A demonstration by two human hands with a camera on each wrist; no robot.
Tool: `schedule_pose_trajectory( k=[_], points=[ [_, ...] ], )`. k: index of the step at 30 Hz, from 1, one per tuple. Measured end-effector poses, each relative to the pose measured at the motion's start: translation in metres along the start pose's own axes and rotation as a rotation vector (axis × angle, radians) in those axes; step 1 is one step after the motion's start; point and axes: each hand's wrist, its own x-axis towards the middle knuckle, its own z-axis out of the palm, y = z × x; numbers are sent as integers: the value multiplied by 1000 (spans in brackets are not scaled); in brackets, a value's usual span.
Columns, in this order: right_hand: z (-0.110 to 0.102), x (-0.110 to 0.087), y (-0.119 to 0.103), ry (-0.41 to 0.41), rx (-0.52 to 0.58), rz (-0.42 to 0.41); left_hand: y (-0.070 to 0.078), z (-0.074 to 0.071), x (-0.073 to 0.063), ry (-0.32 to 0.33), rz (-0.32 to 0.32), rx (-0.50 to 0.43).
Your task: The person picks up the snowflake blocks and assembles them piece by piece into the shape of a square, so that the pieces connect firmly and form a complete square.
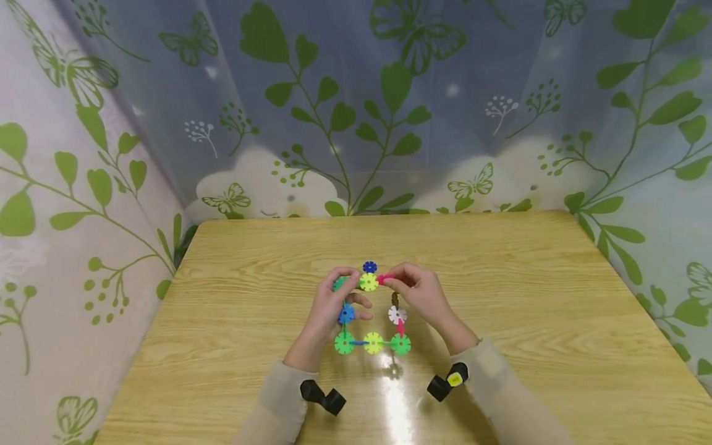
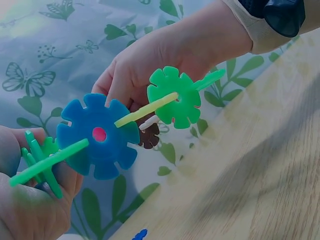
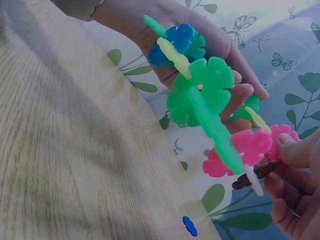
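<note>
Notched plastic snowflake discs, slotted together, form a square frame above the table. My left hand (image 1: 328,303) grips its far left corner around a green disc (image 1: 339,283), its other fingers reaching behind the blue disc (image 1: 347,313). With thumb and fingertips, my right hand (image 1: 419,292) pinches a pink disc (image 3: 284,142) beside a yellow disc (image 1: 369,282) on the far side. Below that hand come a brown disc (image 1: 395,300) and a white disc (image 1: 397,315). Green discs (image 1: 400,343) and a yellow disc (image 1: 373,343) make up the near side.
A loose dark blue disc (image 1: 369,267) lies on the wooden table (image 1: 233,321) beyond the frame. Patterned curtain cloth (image 1: 356,111) with green leaves and butterflies surrounds the table's back and sides. Black wrist cameras (image 1: 447,382) sit on both sleeves.
</note>
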Motion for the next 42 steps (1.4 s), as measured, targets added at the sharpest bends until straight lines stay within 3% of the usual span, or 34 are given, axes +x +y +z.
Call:
schedule_pose_trajectory(
  k=[5,12,17,22,30,42],
  points=[
    [2,-3,-9,35,-44,-48,-1,2,0,-3,-16,20],
    [9,-2,-5,89,21,-71,0,3,-1,-14,1,63],
    [12,-2,-2,119,11,-116,0,3,-2,-46,9,84],
    [11,-2,-3,84,5,-117,1,2,-3,-40,-2,104],
    [5,-2,-3,49,-34,-125,4,-1,-2,-20,37,155],
    [6,-4,-3,-4,-67,-161,7,-4,-4,-70,-28,139]
  ],
)
